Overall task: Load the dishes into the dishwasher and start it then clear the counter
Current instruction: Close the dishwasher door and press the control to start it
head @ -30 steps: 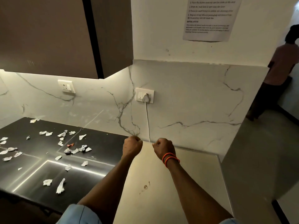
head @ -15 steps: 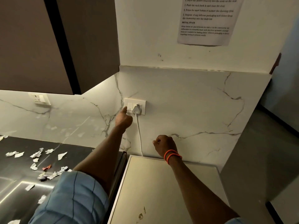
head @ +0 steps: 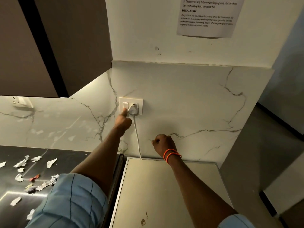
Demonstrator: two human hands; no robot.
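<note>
Sleeves first, pale blue with thin dark check lines, one low on each side. Between them sits the dishwasher (head: pixel 172 191): flat beige-metal top with rounded back corners, a couple of brown stains near the front edge, back edge close to the marble wall. Off to its left, touching side by side, lies the dark glossy counter (head: pixel 69 155), littered with torn paper scraps (head: pixel 37 171), mostly white, one reddish bit among them.

Further out, right hand (head: pixel 164 144) curled into a closed fist, holding nothing visible, hovering just above the dishwasher's back edge, two orange bangles (head: pixel 171 154) on the wrist. Left hand (head: pixel 122 123) reaching higher, index finger out and the rest folded in, fingertip touching the rocker switch (head: pixel 125 105) on the white wall socket (head: pixel 131 106). Right beside the switch, a white plug (head: pixel 133 109) seated in the socket, its white cable (head: pixel 137 139) dropping straight down behind the dishwasher.

Above that, brown upper cabinet (head: pixel 49 46) on the left and a printed instruction sheet (head: pixel 207 17) taped to the wall.
</note>
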